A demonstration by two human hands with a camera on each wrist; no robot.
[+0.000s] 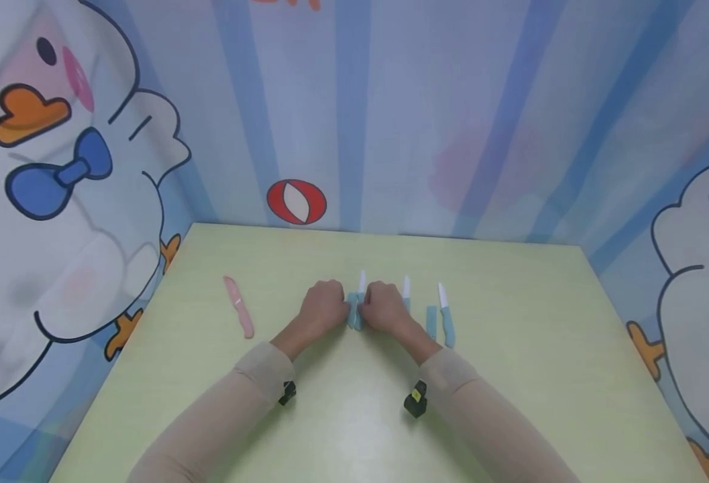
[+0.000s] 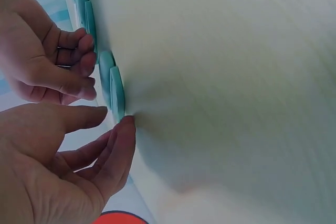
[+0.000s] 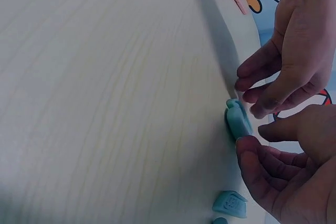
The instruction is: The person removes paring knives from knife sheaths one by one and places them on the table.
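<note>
My left hand [image 1: 325,305] is beside a light-blue knife sheath [image 1: 351,310], its thumb and fingertips at one end, apart in the left wrist view. Right alongside lies a small knife [image 1: 363,282] with a white blade and light-blue handle. My right hand [image 1: 386,308] is at that handle; in the right wrist view its index fingertip meets the handle's end, with the thumb apart from it. Both sheath [image 2: 117,93] and knife rest on the table, side by side. Whether any fingertip bears on them firmly is unclear.
Right of the hands lie a second white-bladed knife [image 1: 406,288], partly hidden by the right hand, a light-blue sheath [image 1: 431,322] and a third knife [image 1: 447,325]. A pink knife [image 1: 239,308] lies at the left. The pale table [image 1: 511,402] meets a printed backdrop behind.
</note>
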